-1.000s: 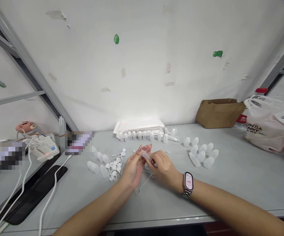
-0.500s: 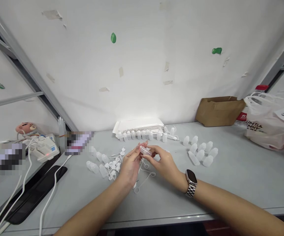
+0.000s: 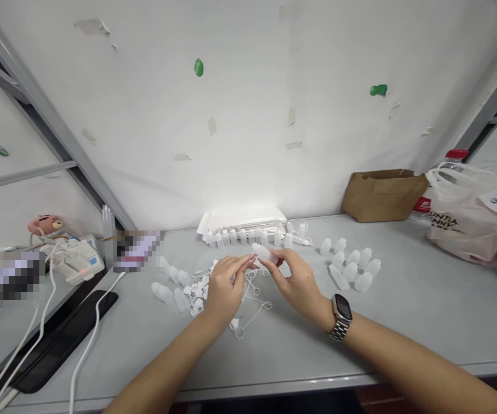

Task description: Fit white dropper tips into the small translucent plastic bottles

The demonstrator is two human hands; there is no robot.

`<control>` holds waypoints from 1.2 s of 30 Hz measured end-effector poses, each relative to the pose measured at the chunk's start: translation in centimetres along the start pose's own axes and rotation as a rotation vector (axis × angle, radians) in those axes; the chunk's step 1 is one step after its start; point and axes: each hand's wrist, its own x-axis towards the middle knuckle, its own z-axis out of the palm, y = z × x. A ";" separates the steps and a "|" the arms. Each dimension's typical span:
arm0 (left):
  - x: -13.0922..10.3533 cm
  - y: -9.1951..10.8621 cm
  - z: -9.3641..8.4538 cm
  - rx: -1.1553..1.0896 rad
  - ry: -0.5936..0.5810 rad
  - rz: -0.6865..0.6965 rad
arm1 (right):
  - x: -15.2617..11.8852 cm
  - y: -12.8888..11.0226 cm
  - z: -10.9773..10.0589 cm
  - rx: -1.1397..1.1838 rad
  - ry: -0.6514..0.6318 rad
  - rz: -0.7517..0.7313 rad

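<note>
Between thumb and fingers, my right hand (image 3: 300,284) grips a small translucent plastic squeeze bottle (image 3: 264,253), tilted with its neck end toward the upper left. My left hand (image 3: 226,287) is closed in a pinch beside the bottle's lower left side; what lies in its fingertips is too small to make out. Below the hands are white caps with ring-ended straps (image 3: 251,325) on the table. More loose white caps (image 3: 196,293) are heaped left of my left hand. Several similar bottles (image 3: 173,275) lie beyond that heap.
Capped bottles (image 3: 248,236) stand in a row before a white tray (image 3: 243,217) by the wall. More bottles (image 3: 350,272) are grouped at right. A cardboard box (image 3: 384,195) and plastic bag (image 3: 472,218) stand back right. Phones, cables and a black power bank-like slab (image 3: 65,339) occupy the left.
The bottle has risen slightly and turned, its neck end now pointing up left. My left hand has shifted from holding around the bottle to a pinch beside it.
</note>
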 end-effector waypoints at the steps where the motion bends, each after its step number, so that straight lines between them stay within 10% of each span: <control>1: 0.0 -0.2 0.0 0.070 0.022 0.089 | 0.0 0.1 0.0 -0.024 0.000 -0.029; 11: -0.2 -0.7 -0.2 0.356 0.021 0.471 | 0.1 0.6 0.1 -0.121 -0.006 -0.142; 17: 0.4 0.5 -0.8 -0.064 -0.108 -0.146 | 0.9 -0.4 -0.8 0.412 -0.204 0.429; 22: 0.7 1.1 -0.6 -0.616 -0.095 -0.587 | 0.5 -1.0 -0.4 0.595 -0.274 0.538; 29: 0.7 1.3 -0.1 -0.887 -0.011 -0.714 | -0.1 -1.3 -0.1 0.414 -0.242 0.379; 36: 0.7 1.4 0.0 -1.029 -0.077 -0.764 | -1.1 -1.1 0.2 0.050 -0.079 -0.112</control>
